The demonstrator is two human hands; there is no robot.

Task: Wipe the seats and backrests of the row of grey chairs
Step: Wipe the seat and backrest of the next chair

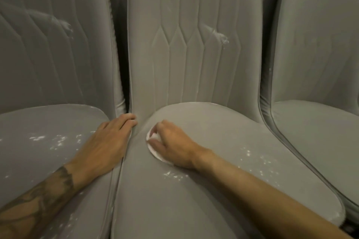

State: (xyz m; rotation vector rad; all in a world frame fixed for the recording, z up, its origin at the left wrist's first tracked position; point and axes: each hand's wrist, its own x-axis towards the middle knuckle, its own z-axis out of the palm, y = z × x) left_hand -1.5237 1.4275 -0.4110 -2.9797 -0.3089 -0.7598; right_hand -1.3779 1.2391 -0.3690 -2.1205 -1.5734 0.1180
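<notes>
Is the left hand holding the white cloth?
No, the right hand grips the white cloth on the middle seat; the left hand holds nothing.

left hand (108, 141) lies flat; right hand (174, 147) curls fingers (162, 125) round a cloth (153, 152).

single head cam, looking forward and down, real close above the middle grey fabric chair's seat (223, 170), neighbours cropped either side
</notes>
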